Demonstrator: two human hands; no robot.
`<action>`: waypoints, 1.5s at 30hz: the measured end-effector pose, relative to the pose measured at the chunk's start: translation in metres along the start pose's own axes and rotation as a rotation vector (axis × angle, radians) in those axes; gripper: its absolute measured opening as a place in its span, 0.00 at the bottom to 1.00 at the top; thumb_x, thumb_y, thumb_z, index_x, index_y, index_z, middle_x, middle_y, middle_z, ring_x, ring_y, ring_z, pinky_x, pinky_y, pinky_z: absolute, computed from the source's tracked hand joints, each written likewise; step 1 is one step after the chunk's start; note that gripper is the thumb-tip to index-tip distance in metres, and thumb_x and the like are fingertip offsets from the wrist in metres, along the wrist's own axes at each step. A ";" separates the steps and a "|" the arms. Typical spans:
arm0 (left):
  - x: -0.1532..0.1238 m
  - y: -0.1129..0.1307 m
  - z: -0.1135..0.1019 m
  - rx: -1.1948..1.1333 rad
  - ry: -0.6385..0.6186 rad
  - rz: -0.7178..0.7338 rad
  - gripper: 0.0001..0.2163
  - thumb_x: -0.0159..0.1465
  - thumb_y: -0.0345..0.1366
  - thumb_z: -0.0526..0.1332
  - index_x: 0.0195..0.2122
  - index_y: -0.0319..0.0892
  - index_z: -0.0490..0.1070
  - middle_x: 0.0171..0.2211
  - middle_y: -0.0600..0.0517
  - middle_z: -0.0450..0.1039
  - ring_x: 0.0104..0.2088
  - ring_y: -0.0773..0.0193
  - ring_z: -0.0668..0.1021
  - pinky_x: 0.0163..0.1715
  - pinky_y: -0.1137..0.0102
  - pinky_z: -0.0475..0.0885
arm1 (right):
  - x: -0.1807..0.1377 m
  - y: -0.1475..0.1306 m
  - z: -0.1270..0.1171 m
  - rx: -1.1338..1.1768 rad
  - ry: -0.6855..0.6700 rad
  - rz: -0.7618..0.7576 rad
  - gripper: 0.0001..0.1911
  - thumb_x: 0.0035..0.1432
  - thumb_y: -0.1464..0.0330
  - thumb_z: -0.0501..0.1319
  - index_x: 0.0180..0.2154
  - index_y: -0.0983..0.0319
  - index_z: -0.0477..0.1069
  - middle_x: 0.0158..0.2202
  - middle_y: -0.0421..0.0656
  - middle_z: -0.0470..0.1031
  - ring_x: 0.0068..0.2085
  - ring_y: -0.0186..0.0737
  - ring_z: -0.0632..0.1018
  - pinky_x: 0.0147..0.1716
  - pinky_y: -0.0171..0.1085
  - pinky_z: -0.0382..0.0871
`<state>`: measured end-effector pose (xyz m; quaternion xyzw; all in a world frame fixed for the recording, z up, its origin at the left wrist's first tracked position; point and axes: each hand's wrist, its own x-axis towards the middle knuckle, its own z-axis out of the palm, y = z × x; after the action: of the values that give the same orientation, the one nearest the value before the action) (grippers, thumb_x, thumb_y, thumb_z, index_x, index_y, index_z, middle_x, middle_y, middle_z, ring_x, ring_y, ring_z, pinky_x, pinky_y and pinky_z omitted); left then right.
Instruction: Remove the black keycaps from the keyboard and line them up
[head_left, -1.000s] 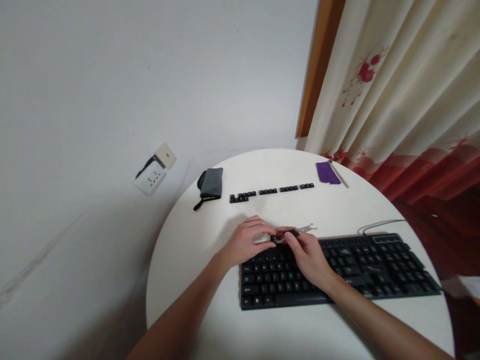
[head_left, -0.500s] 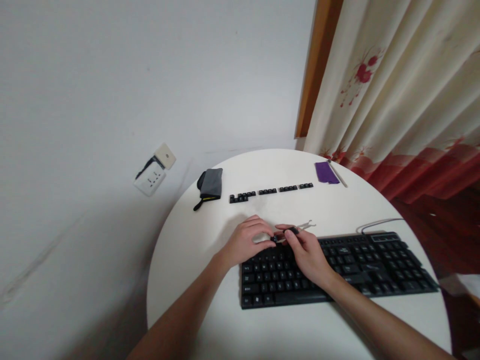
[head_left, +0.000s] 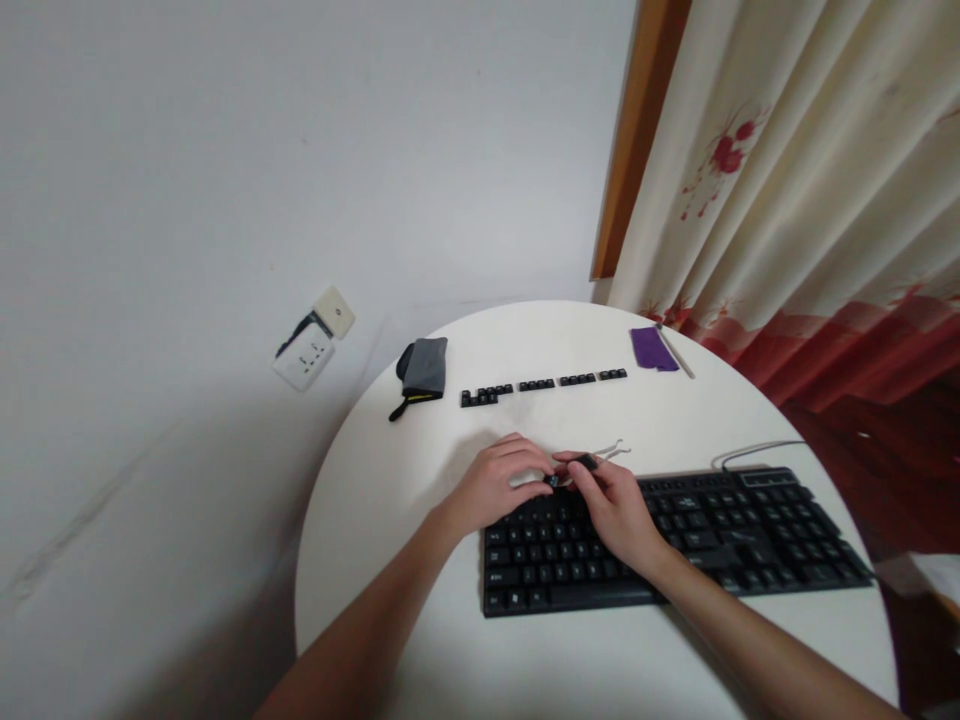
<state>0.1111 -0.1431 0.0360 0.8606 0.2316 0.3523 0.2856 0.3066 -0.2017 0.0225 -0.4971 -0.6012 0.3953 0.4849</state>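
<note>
A black keyboard point(head_left: 720, 535) lies on the round white table point(head_left: 390, 480). Both hands meet over its top left corner. My left hand point(head_left: 495, 485) is curled, thumb and fingers pinching a small black keycap point(head_left: 553, 481). My right hand point(head_left: 611, 500) grips a keycap puller point(head_left: 600, 458); its wire prongs stick out to the right beyond my fingers. A row of removed black keycaps point(head_left: 544, 385) lies in several groups farther back on the table.
A grey pouch with a black strap point(head_left: 421, 368) sits at the table's back left. A purple cloth point(head_left: 654, 348) and a thin stick point(head_left: 676, 352) lie at the back right. The keyboard cable point(head_left: 750, 452) loops behind the keyboard. A curtain point(head_left: 787, 200) hangs at right; a wall socket point(head_left: 311, 345) at left.
Both hands stay at the keyboard's top left corner. The fingers have drawn slightly closer together around the keycap; the view shifted a little.
</note>
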 end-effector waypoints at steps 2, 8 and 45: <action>-0.001 0.000 0.000 0.001 -0.007 -0.010 0.04 0.63 0.34 0.66 0.38 0.42 0.77 0.38 0.47 0.79 0.41 0.60 0.78 0.44 0.64 0.73 | 0.000 0.001 0.000 0.003 0.009 0.001 0.18 0.67 0.58 0.55 0.46 0.62 0.78 0.40 0.46 0.82 0.41 0.45 0.81 0.46 0.42 0.74; -0.001 0.001 0.000 0.003 -0.028 -0.009 0.06 0.64 0.33 0.65 0.41 0.43 0.77 0.40 0.47 0.79 0.42 0.60 0.78 0.45 0.64 0.74 | 0.000 0.002 0.000 0.001 0.021 -0.007 0.17 0.67 0.59 0.56 0.45 0.63 0.79 0.39 0.46 0.82 0.39 0.44 0.80 0.45 0.40 0.73; -0.002 0.001 0.001 -0.052 0.010 -0.159 0.05 0.64 0.34 0.64 0.40 0.42 0.76 0.37 0.48 0.77 0.37 0.63 0.77 0.33 0.72 0.73 | 0.001 0.004 0.000 0.028 0.053 0.032 0.15 0.66 0.60 0.56 0.38 0.63 0.76 0.31 0.44 0.77 0.34 0.41 0.77 0.37 0.36 0.70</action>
<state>0.1111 -0.1454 0.0353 0.8300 0.2915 0.3389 0.3336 0.3076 -0.1995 0.0188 -0.5101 -0.5746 0.3980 0.5013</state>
